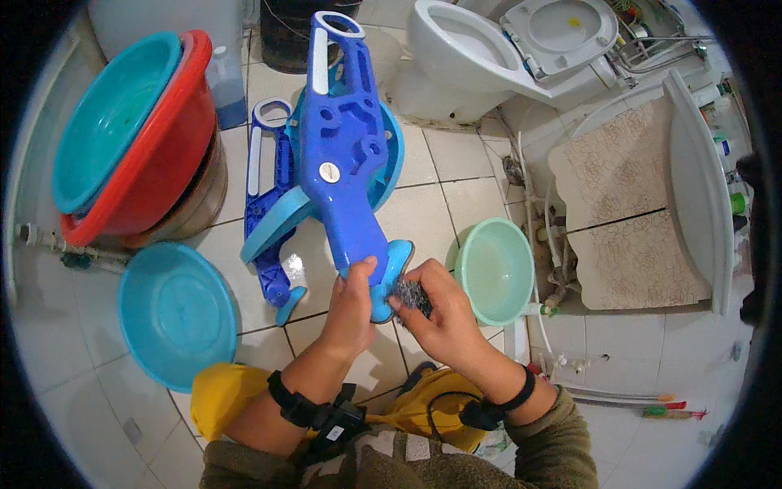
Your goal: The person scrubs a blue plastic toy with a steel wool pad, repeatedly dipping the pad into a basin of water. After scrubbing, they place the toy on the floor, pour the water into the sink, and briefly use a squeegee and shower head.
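A long blue plastic frame part with a white round disc and a looped top stands tilted before me. My left hand grips its lower end, the thumb on the blue plastic. At that end is a light-blue rounded foot piece. Pinched in my right hand, a grey metal scouring pad touches the foot piece's right side. Behind the part, a second dark-blue frame part and a light-blue round plastic piece rest on the tiled floor.
A light-green basin holding liquid stands at right, a blue basin at left. Teal and red basins are stacked at upper left. A toilet, a black bucket and a corner washbasin stand beyond.
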`<act>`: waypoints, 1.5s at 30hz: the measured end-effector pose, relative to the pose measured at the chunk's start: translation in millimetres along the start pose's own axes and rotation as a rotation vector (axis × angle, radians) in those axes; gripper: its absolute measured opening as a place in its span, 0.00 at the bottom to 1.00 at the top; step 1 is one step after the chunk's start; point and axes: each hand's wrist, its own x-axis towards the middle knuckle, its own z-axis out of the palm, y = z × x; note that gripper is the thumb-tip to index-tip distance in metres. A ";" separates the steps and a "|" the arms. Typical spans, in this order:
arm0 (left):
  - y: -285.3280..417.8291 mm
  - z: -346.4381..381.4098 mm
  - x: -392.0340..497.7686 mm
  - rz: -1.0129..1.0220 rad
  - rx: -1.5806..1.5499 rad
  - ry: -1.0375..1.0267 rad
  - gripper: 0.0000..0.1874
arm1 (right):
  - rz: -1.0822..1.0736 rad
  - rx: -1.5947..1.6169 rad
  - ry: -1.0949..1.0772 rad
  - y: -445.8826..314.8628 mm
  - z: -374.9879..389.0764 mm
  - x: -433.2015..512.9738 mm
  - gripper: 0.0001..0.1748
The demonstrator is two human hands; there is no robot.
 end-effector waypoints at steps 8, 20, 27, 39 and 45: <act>3.5 -0.3 0.2 -0.029 0.047 0.054 0.19 | 0.354 0.340 -0.017 13.8 6.9 10.7 0.11; 3.5 -0.2 0.6 -0.048 0.042 0.031 0.20 | 0.413 0.314 -0.043 -1.5 6.3 14.1 0.10; 2.2 -3.1 5.2 -0.081 0.003 0.044 0.21 | 0.420 0.298 -0.107 0.2 3.3 13.1 0.16; 9.0 -8.5 2.6 -0.177 0.075 0.057 0.26 | -0.039 -0.037 -0.049 -10.3 -2.9 1.9 0.16; 0.4 -7.5 7.4 -0.162 0.034 0.051 0.26 | 0.073 -0.059 -0.103 -16.4 1.9 -7.9 0.19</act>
